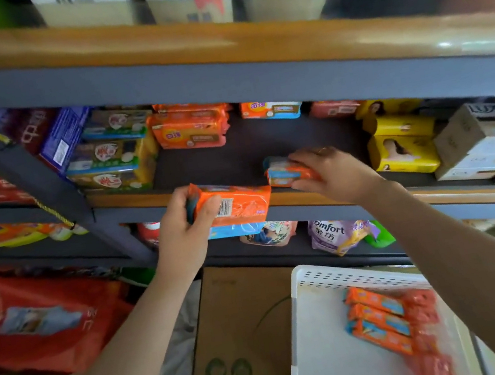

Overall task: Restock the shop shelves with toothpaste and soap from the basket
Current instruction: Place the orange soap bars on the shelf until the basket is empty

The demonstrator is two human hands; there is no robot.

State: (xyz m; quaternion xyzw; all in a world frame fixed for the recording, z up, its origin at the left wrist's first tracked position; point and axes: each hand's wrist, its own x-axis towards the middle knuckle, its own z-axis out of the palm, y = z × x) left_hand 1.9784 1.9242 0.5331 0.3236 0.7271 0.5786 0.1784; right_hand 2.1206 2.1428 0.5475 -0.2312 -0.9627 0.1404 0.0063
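The left hand (181,231) grips an orange soap pack (237,210) just below the shelf (234,156) edge. The right hand (331,170) curls its fingers (304,182) round another pack (283,174) resting on the shelf. More packs (389,320) lie in the white basket (320,276).

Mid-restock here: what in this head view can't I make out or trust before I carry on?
- Orange packs in the white basket: motion-blurred, so the count is unclear, and the frame edge cuts off the lowest.
- Pack under the right hand: mostly covered by fingers, label unreadable.
- Pack held by the left hand: back side showing, print too small.
- Lower shelf goods: hidden by the shelf edge.
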